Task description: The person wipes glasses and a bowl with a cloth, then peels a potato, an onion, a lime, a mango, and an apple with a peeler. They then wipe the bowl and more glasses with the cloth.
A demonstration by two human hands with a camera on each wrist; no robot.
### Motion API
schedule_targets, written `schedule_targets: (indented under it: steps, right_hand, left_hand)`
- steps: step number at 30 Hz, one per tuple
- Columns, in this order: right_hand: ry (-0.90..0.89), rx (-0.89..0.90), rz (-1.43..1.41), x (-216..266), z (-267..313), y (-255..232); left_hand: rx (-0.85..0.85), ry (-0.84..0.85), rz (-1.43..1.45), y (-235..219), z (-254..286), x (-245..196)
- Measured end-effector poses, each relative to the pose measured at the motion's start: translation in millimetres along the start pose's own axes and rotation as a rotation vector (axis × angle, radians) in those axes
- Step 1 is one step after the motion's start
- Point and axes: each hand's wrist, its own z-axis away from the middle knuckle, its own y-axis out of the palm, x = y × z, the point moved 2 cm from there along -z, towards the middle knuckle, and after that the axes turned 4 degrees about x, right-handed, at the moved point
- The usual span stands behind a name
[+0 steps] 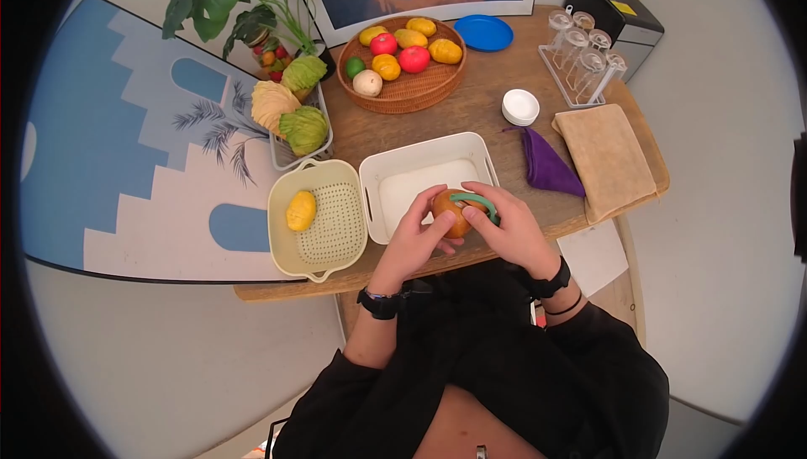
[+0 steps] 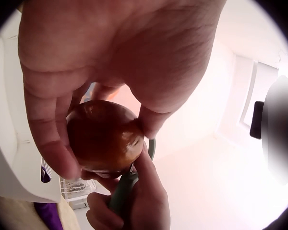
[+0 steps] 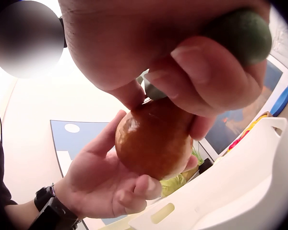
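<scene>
Over the near side of the white basin [image 1: 378,224], my left hand [image 1: 409,236] holds a round, shiny orange-brown fruit or vegetable [image 1: 451,217], its fingers curled round the far side. My right hand [image 1: 514,230] grips a green-handled peeler [image 2: 123,192] against it. In the head view a curved green part of the peeler arches over the top. The right thumb presses on the orange-brown skin, which looks whole and glossy in the right wrist view. Fingers hide most of the peeler's head.
Left of the basin, a pale yellow colander [image 1: 340,232] holds a yellow, lumpy item [image 1: 301,210]. Behind stands a wicker basket [image 1: 403,104] of produce. To the right lie a purple cloth [image 1: 551,165], a tan cloth [image 1: 607,160], white bowls [image 1: 520,107] and a glass rack [image 1: 580,97].
</scene>
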Motion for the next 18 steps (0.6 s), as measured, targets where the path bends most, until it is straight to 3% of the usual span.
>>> schedule_targets:
  steps: [1, 2, 4, 7, 8, 10, 13, 18]
  right_hand:
    - [-0.034, -0.006, -0.014, -1.5, 0.5, 0.3]
    - [-0.032, -0.007, -0.014, -2.1, 0.9, 0.8]
    - [0.005, -0.004, -0.073, -3.4, 0.2, 1.5]
    - [0.047, 0.005, -0.077, -2.8, 0.2, 0.8]
    - [0.047, 0.005, -0.078, -1.9, 0.1, 0.6]
    - [0.043, -0.010, -0.082, -0.3, 0.0, -0.7]
    - [0.036, -0.004, -0.067, -0.6, 0.2, -0.8]
    - [0.082, -0.017, -0.074, 0.4, 0.1, -1.6]
  left_hand:
    - [-0.009, 0.117, -0.115, 2.2, 1.8, -1.7]
    - [-0.007, 0.115, -0.114, 3.2, 1.6, 0.2]
    - [-0.010, 0.356, -0.299, 4.1, 0.5, -0.4]
    - [0.019, 0.405, -0.306, 1.5, -2.2, 3.8]
    - [0.019, 0.405, -0.306, 2.8, -0.7, 1.4]
    - [-0.083, 0.178, -0.126, 4.3, 2.7, -2.4]
    - [-0.044, 0.033, -0.060, 0.6, 0.0, -5.8]
    - [0.001, 0.243, -0.234, -2.7, -1.5, 3.8]
